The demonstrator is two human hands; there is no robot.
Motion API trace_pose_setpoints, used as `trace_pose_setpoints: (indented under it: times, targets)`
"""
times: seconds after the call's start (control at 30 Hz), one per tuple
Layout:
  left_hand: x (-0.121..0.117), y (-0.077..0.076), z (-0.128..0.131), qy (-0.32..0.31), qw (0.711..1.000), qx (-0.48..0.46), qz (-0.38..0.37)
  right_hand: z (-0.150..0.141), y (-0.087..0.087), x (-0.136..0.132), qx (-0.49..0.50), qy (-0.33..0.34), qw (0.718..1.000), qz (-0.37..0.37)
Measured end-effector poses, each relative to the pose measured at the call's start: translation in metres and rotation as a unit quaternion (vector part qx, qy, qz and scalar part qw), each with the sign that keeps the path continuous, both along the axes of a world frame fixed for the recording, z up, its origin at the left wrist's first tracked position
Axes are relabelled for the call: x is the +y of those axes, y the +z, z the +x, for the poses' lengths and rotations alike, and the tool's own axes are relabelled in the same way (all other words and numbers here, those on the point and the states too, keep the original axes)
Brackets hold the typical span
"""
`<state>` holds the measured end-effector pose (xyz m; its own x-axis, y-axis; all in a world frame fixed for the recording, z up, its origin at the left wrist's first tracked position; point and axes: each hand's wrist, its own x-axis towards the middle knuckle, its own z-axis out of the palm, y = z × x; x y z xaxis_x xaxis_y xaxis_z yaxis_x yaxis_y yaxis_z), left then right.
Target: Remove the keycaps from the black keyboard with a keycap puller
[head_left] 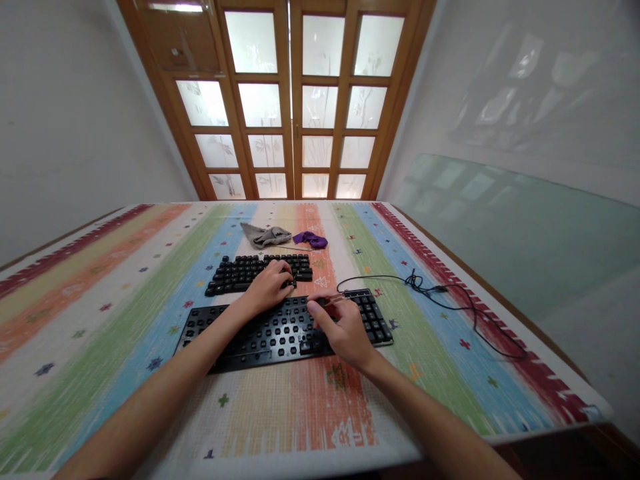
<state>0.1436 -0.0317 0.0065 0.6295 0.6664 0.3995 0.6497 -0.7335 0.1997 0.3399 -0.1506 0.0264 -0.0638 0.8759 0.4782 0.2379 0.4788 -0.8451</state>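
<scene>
A black keyboard (280, 333) lies on the table, its keycaps off across the left and middle, several still on at the right. Behind it, loose black keycaps (235, 272) stand in keyboard-like rows. My left hand (271, 285) is over the right part of these rows, thumb and fingers closed around a dark keycap (293, 284). Above the keyboard, right of its middle, my right hand (343, 325) is closed in a pinch. Something small and dark shows at its fingertips, and thin wire-like lines extend near the fingers; I cannot make out what is held.
A grey cloth (266, 235) and a purple cloth (311, 239) lie behind the keycaps. The keyboard's black cable (425, 288) runs loosely to the right. A striped tablecloth (150, 320) covers the table, with walls at both sides and glazed wooden doors (295, 100) beyond.
</scene>
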Motion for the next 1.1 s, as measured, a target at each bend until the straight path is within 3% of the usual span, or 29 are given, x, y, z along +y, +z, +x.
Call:
trace_pose_setpoints:
  times: [1.1]
  targets:
    - [-0.0006, -0.0009, -0.0036, 0.010, 1.000, -0.009, -0.013, 0.0011, -0.0040, 0.0012, -0.013, 0.012, 1.000, -0.007]
